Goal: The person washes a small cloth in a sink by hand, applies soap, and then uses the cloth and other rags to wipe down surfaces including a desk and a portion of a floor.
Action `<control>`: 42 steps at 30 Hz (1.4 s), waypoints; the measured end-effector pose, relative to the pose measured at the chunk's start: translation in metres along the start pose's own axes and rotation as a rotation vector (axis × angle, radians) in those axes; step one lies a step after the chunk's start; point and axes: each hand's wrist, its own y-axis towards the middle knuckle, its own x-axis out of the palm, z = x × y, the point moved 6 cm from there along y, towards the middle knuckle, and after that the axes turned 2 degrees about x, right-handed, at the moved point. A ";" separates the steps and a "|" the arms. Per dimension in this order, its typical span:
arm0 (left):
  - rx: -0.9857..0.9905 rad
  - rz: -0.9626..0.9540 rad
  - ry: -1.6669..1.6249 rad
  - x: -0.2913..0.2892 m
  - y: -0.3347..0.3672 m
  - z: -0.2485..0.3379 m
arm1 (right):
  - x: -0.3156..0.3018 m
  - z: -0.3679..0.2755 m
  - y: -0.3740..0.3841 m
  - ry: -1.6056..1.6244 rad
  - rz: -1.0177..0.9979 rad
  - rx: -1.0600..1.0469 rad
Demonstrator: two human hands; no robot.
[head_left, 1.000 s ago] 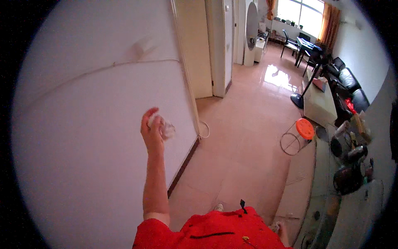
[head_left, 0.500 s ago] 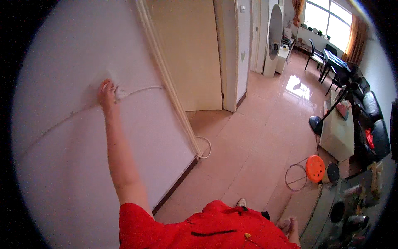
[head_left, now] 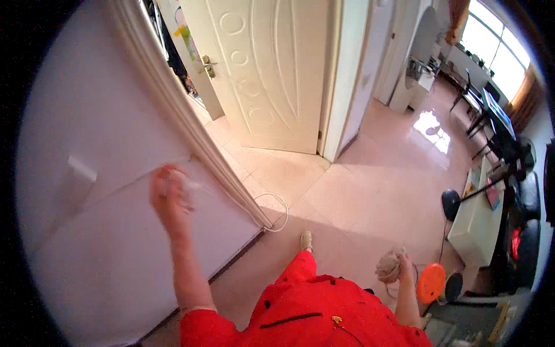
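Observation:
My left hand [head_left: 169, 188], smeared by motion, is raised in front of the white wall on the left. Its fingers are closed around a white plug [head_left: 186, 199]. From it a white cable [head_left: 231, 202] runs right, toward the foot of the door frame, where a loop lies on the floor. On the wall to the left of this hand sits a white socket box [head_left: 82, 169], apart from the fingers. At the lower right my right hand [head_left: 406, 267] grips a crumpled greyish-beige cloth [head_left: 388, 266], held beside my red clothing.
A cream panel door [head_left: 272, 75] stands ajar in its frame ahead. On the right are an orange round stool [head_left: 431, 283], a black standing fan [head_left: 451, 203], a pale low table [head_left: 477, 231] and a dark sofa. My shoe [head_left: 306, 240] is on the tiled floor.
My left hand has come away from the wall socket with the plug and cable. My right hand has risen into fuller view with the cloth. The view has shifted toward the doorway.

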 end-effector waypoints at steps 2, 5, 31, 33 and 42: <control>-0.257 -0.129 0.092 0.029 -0.009 -0.068 | 0.083 -0.085 -0.070 0.017 -0.056 0.093; -0.544 -0.255 -0.134 0.092 -0.014 -0.121 | 0.079 -0.033 0.000 0.163 -0.255 0.270; -0.461 0.664 -0.360 0.141 0.195 -0.315 | 0.626 -0.311 0.400 -0.697 -0.786 -0.090; -0.453 0.697 -0.364 0.136 0.205 -0.323 | 0.692 -0.342 0.366 -0.727 -0.876 -0.080; -0.352 0.919 -0.242 0.045 0.277 -0.344 | 0.924 -0.351 0.195 -0.825 -1.309 0.072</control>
